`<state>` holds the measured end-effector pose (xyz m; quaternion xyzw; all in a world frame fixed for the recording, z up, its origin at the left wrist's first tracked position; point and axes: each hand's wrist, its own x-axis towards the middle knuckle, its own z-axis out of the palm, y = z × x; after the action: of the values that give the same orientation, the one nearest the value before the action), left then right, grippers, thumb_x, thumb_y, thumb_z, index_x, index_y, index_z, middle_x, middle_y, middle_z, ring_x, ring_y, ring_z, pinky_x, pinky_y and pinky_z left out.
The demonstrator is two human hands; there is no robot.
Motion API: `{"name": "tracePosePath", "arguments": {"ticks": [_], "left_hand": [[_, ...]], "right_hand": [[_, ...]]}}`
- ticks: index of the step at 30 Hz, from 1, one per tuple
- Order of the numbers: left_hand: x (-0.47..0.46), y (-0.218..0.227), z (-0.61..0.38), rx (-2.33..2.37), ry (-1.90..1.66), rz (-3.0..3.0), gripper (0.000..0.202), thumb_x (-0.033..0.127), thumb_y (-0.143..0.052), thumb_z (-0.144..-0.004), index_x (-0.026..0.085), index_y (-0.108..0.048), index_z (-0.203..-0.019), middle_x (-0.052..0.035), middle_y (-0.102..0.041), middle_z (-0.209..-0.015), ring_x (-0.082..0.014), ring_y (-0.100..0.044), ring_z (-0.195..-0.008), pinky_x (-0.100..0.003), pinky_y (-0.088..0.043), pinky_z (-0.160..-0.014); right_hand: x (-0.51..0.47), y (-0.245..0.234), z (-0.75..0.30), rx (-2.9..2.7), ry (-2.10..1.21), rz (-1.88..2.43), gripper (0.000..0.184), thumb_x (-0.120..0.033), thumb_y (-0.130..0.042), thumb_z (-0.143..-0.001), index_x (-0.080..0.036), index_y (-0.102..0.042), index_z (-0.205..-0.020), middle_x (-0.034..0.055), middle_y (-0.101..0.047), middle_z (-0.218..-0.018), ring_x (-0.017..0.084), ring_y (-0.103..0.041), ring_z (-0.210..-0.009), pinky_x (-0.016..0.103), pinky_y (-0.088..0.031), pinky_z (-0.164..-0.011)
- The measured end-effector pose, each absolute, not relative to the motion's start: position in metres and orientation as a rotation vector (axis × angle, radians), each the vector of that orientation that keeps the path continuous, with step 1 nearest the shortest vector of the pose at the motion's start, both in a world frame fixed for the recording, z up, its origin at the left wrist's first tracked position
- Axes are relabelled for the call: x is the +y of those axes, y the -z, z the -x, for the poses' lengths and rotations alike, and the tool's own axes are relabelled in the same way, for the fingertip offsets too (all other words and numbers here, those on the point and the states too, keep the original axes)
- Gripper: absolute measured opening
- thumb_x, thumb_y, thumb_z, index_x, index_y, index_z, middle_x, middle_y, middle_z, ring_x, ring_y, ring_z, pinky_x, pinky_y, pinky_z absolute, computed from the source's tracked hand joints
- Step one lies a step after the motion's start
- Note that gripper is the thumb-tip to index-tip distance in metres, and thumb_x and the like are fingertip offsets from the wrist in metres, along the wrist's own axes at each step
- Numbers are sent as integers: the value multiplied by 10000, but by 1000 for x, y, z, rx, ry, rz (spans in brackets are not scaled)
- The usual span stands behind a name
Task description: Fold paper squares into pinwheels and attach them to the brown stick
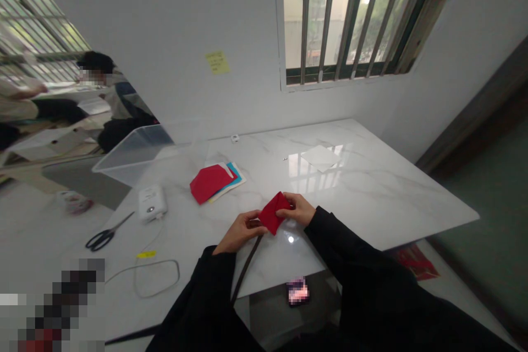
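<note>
A small folded piece of red paper is held between my two hands, above the near part of the white marbled table. At its left corner, my left hand pinches it with thumb and fingers. My right hand grips its right side, with the thumb lying on the front face. Fold lines cross the paper's face. Behind and to the left lies a stack of coloured paper, red on top with blue and white sheets showing beneath it.
Scissors lie at the left, near a white device with a cable. A clear plastic bin stands at the back left. One white sheet lies farther back. Other people sit beyond the wall at the left.
</note>
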<state>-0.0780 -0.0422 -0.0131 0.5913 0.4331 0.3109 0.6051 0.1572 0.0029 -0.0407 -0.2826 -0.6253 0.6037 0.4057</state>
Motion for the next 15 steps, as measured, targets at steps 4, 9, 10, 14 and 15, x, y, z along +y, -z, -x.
{"name": "tracePosePath", "arguments": {"ticks": [4, 9, 10, 14, 15], "left_hand": [[-42, 15, 79, 1019, -748, -1398, 382, 341, -809, -727, 174, -754, -1066, -77, -747, -966, -210, -672, -802, -331, -516, -765], [-42, 7, 74, 1041, -679, -1404, 395, 364, -793, -743, 201, -766, -1101, -83, -762, -994, -230, -679, -851, -343, -514, -786], [-41, 6, 72, 1049, -671, -1401, 397, 364, -800, -735, 197, -769, -1094, -85, -762, -984, -232, -678, -849, -339, -513, -781], [-33, 12, 65, 1134, -829, -1297, 438, 371, -847, -677, 168, -770, -1057, -92, -755, -969, -213, -671, -827, -303, -504, -745], [-30, 15, 63, 1154, -917, -1237, 451, 377, -851, -673, 169, -765, -1063, -86, -751, -966, -198, -665, -814, -289, -501, -736]], "right_hand": [[11, 41, -165, -1403, -1555, 701, 436, -402, -836, -710, -174, -596, -994, 20, -698, -869, 162, -660, -754, 295, -521, -732], [21, 41, -175, -1265, -1614, 773, 524, -391, -879, -636, -193, -575, -1014, 27, -731, -875, 178, -696, -759, 323, -554, -757], [22, 42, -176, -1261, -1620, 786, 542, -393, -881, -630, -195, -578, -1032, 35, -738, -889, 186, -702, -771, 333, -558, -765], [34, 47, -184, -1256, -1474, 847, 656, -426, -856, -653, -203, -574, -1201, 73, -738, -1004, 207, -699, -898, 352, -551, -825], [37, 49, -188, -1237, -1380, 891, 673, -447, -845, -658, -201, -574, -1223, 79, -729, -1025, 207, -689, -922, 345, -548, -824]]}}
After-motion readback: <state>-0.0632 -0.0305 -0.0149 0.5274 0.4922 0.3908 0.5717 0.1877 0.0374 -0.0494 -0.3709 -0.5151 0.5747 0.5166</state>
